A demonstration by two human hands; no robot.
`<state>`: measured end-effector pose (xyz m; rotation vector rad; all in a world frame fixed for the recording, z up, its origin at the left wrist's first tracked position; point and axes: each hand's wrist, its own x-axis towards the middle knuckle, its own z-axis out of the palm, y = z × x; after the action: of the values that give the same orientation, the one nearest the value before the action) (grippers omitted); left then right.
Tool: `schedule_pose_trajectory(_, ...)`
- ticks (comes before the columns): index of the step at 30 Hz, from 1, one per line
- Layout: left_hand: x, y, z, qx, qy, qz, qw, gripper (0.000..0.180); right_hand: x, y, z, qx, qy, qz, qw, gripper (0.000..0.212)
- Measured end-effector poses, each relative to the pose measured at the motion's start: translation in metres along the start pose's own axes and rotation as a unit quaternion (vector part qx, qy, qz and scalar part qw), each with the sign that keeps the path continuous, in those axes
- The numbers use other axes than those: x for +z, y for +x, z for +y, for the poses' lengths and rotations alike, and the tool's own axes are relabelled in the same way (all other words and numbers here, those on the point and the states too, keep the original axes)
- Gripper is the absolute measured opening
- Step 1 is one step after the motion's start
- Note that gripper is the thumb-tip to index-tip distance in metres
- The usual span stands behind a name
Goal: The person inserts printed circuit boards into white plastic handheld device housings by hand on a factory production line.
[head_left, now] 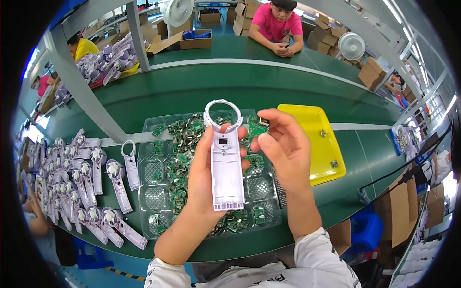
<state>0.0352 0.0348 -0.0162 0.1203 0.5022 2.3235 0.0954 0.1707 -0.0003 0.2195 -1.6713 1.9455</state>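
Note:
My left hand (199,180) is wrapped round a pale lavender plastic housing (227,180) with a ring at its top and a hollow handle facing up. A small dark square opening shows below the ring. Between the thumb and fingers of my right hand (290,149) is a small green circuit board (258,127) with a boxy dark and silver part on it. The board is just right of the ring, apart from the housing. Beneath both hands lies a clear plastic tray (148,201) heaped with similar green boards.
Many lavender housings (120,189) lie at the left of the green table (182,89). A yellow tray (314,161) with a few small parts sits at right. Across the table, a person in pink (276,24) leans on it. Metal posts (81,86) rise at the left.

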Motion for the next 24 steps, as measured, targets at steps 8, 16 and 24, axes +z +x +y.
schedule_pose_trajectory(8, 0.0, 0.004, -0.011, -0.018, -0.023, -0.039, 0.999, 0.037, -0.027, 0.007, 0.011, -0.083, 0.108, 0.0, 0.991, 0.043)
schedule_pose_trajectory(16, 0.003, -0.004, -0.019, -0.061, -0.068, -0.025, 0.996, 0.04, -0.031, -0.004, -0.013, -0.012, 0.439, 0.005, 0.898, 0.046)
schedule_pose_trajectory(24, 0.004, -0.004, -0.024, -0.058, -0.055, -0.028, 0.996, 0.041, -0.025, 0.002, 0.004, 0.005, 0.242, 0.103, 0.965, 0.023)
